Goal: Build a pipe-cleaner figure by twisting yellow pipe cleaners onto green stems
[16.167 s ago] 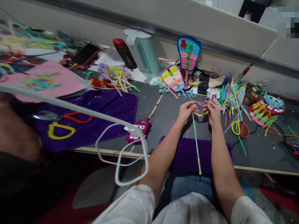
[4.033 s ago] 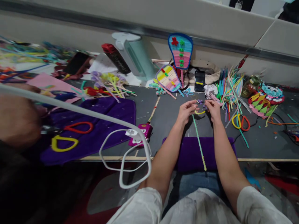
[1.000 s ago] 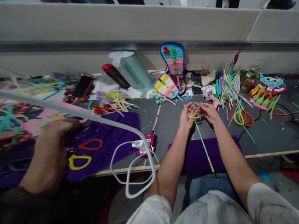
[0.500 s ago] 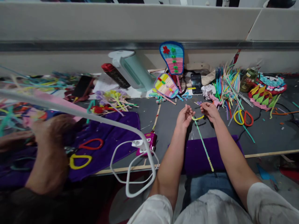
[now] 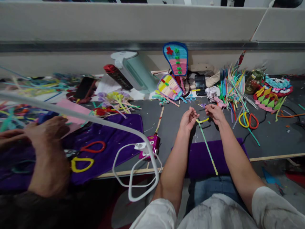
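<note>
Leftmost, a co-worker's hand [image 5: 49, 130] reaches over a purple cloth [image 5: 119, 136], and what it has hold of is too blurred to tell; the red-and-yellow-handled scissors [image 5: 82, 160] lie on that cloth just beside the wrist. Next comes a magenta socket block [image 5: 156, 144] with a white plug in it, and behind, toward the wall, two decorated paddle shapes, one yellow and pink [image 5: 169, 87], one blue-rimmed [image 5: 175, 58]. The wearer's left hand [image 5: 189, 118] is above the grey desk [image 5: 171, 127], palm partly turned up, its grip drawn in with curled fingers, seemingly around the top of a green pipe cleaner [image 5: 207, 147], which slants down over a purple cushion-like bundle [image 5: 197, 159] to a yellowish tip. A short yellow pipe cleaner [image 5: 203, 121] meets it at those fingertips and bows across toward the right hand [image 5: 214, 114], whose thumb and finger nearly meet; whether that grip pinches anything I cannot tell. Both strands should be very light, fuzzy rather than slippery, and bendable but easily kinked, so the joint at the top looks the best place to hold. Farther right are a bundle of coloured pipe cleaners [image 5: 234, 87] and a second pair of scissors [image 5: 249, 120].
</note>
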`<move>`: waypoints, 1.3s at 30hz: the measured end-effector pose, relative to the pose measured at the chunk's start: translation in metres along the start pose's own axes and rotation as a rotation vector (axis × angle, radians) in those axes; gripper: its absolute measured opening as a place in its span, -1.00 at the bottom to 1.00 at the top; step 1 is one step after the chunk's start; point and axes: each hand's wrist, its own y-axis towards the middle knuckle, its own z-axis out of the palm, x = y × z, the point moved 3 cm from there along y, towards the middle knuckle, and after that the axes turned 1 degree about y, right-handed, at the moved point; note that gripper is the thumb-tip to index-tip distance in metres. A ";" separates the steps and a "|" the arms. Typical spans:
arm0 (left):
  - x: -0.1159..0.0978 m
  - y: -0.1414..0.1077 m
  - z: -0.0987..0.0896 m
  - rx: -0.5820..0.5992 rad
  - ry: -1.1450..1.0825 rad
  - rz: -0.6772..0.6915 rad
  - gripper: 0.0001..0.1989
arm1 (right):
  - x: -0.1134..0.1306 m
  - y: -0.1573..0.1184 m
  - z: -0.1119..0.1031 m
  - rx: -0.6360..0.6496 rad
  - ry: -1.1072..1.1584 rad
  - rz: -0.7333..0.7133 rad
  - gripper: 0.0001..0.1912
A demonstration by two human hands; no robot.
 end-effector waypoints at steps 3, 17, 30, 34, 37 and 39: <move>0.001 0.001 0.000 0.013 0.026 0.013 -0.81 | -0.001 0.001 0.000 -0.021 0.008 -0.012 -0.66; 0.011 -0.009 0.007 0.298 0.442 0.040 -0.65 | 0.006 0.005 -0.006 -0.136 0.026 -0.066 -0.73; 0.010 -0.010 0.008 0.389 0.497 0.050 -0.43 | 0.006 0.010 -0.011 -0.122 -0.023 -0.077 -0.73; 0.008 -0.008 0.007 0.361 0.526 0.092 -0.44 | 0.005 0.010 -0.013 -0.095 -0.013 -0.046 -0.71; 0.007 -0.006 0.005 0.350 0.533 0.122 -0.48 | 0.005 0.011 -0.014 -0.071 -0.018 -0.047 -0.71; 0.007 -0.005 0.005 0.346 0.536 0.131 -0.50 | 0.005 0.012 -0.014 -0.045 -0.025 -0.054 -0.69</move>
